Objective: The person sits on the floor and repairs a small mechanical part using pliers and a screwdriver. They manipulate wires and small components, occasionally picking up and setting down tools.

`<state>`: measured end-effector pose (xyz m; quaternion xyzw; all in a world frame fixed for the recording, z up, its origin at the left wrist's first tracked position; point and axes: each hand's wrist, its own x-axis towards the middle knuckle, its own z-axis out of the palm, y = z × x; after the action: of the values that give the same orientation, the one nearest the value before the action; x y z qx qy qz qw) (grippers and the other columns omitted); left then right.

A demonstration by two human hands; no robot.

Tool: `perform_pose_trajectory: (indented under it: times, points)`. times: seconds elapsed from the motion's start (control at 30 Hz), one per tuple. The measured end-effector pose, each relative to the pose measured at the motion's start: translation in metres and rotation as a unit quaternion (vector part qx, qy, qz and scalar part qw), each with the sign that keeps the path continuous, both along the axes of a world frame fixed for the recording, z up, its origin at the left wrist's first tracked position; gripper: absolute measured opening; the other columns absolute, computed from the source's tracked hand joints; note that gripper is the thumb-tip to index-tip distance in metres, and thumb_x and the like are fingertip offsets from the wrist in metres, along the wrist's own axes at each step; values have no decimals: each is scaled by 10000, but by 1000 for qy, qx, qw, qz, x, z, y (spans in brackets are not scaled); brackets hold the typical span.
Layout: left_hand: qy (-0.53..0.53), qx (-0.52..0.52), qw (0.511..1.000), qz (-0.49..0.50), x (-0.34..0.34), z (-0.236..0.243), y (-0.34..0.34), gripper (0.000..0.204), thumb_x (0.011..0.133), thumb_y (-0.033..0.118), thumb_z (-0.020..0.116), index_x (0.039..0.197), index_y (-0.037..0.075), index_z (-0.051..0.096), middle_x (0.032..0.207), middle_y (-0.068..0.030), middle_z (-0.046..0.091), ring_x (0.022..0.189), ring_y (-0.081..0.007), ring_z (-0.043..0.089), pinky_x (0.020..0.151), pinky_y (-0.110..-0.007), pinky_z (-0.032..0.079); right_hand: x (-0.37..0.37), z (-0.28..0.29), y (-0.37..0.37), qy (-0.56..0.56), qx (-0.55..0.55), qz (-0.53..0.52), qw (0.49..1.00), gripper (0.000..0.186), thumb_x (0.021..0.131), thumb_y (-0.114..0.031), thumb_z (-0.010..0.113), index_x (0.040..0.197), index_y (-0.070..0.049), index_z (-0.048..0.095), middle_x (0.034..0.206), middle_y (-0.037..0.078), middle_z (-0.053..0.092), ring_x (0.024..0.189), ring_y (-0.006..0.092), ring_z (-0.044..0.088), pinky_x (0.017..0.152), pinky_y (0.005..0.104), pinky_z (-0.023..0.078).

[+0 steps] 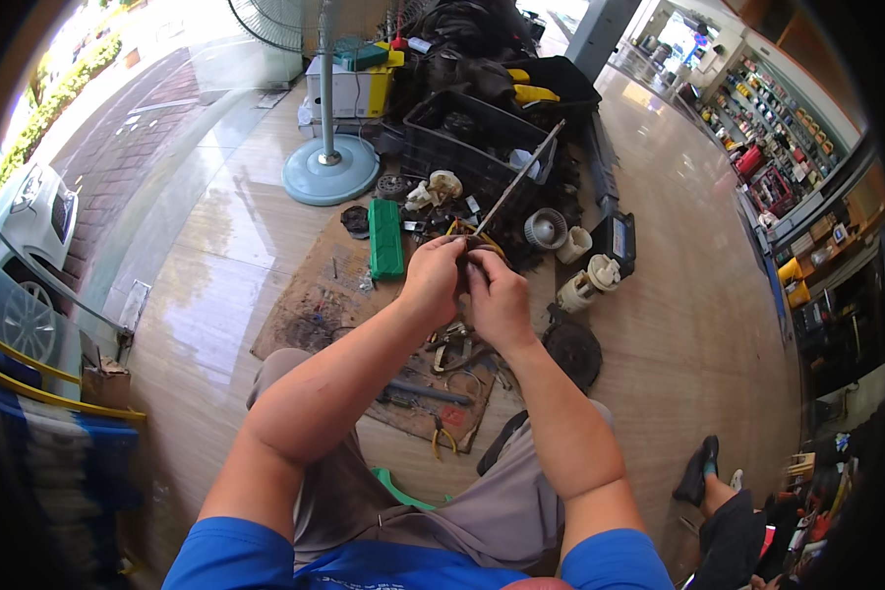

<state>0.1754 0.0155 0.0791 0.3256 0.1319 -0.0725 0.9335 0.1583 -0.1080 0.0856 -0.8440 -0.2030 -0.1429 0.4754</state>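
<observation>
My left hand and my right hand meet in front of me, fingertips pinched together. Between them is a small dark piece, mostly hidden by the fingers, whose kind I cannot make out. A long thin rod slants from just beyond my fingertips up across a black crate; I cannot tell whether the fingers touch it. Left of my hands, a long green case lies on a stained brown cardboard sheet. Below them are loose metal parts and yellow-handled pliers.
A fan's round blue base stands at the far left. To the right are a cream pump-like unit, a ribbed metal cylinder and a dark round part. Another person's shoe is at lower right.
</observation>
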Motion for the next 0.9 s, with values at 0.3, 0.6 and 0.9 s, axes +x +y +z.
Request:
perform_pose_trajectory:
  times: [0.3, 0.6, 0.9]
  points:
    - [-45, 47, 998, -14, 2, -10, -3, 248, 1078, 210, 533, 1099, -11, 643, 993, -113, 717, 849, -208, 696, 760, -337, 582, 0, 0, 0, 30, 8, 5, 1000, 170, 969, -57, 599, 1119, -37, 677, 971, 210, 710, 924, 405, 705, 774, 446, 563]
    - [-60, 105, 992, 22, 7, 2, 4, 239, 1087, 208, 521, 1125, -14, 604, 1040, -132, 718, 895, -225, 713, 776, -345, 590, 8, -16, -1, -48, 0, -2, 999, 209, 992, -33, 616, 1190, 3, 672, 1010, 159, 751, 904, 227, 745, 789, 339, 570]
    - [-52, 45, 996, 53, 9, 19, 19, 210, 1092, 198, 494, 1113, 0, 563, 960, -146, 724, 861, -256, 721, 732, -384, 591, 5, -14, 7, 5, 25, -25, 999, 200, 994, -31, 616, 1186, 7, 656, 1006, 146, 753, 927, 192, 742, 813, 320, 573]
